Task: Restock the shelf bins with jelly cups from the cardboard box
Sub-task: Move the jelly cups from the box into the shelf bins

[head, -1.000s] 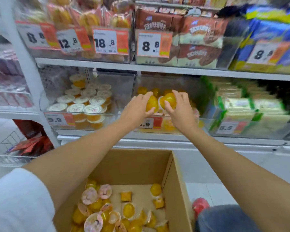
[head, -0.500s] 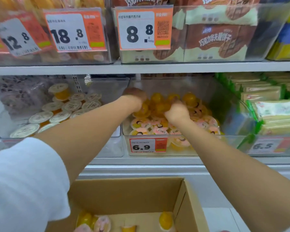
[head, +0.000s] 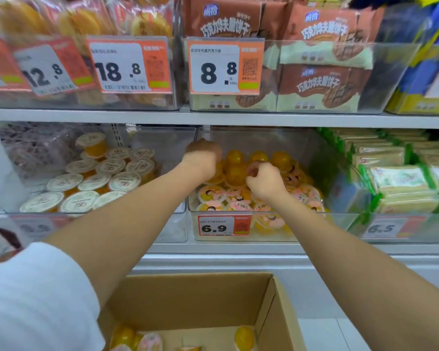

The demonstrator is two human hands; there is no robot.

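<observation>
A clear shelf bin [head: 322, 228] with a 6.9 price label holds a pile of yellow jelly cups [head: 280, 159], some dome up and some showing pink printed lids. Both my hands are inside it, above the pile. My left hand [head: 203, 158] points down at the back left, with its fingers hidden behind it. My right hand [head: 265, 182] has curled fingers whose tips lie against a yellow cup [head: 235, 175]. I cannot tell whether either hand holds a cup. Below stands the open cardboard box [head: 188, 295] with loose jelly cups [head: 243, 336] on its bottom.
To the left, a clear bin holds white-lidded cups [head: 94, 182]. On the right are green-edged packets [head: 401, 178]. The shelf above [head: 213, 117] carries bins of biscuit and cake packs with price cards 12.8, 18.8 and 8.8. White floor tiles show right of the box.
Both hands carried a yellow jelly cup each up to the 6.9 bin and went down into it. The camera moved closer to the shelf, so less of the box shows.
</observation>
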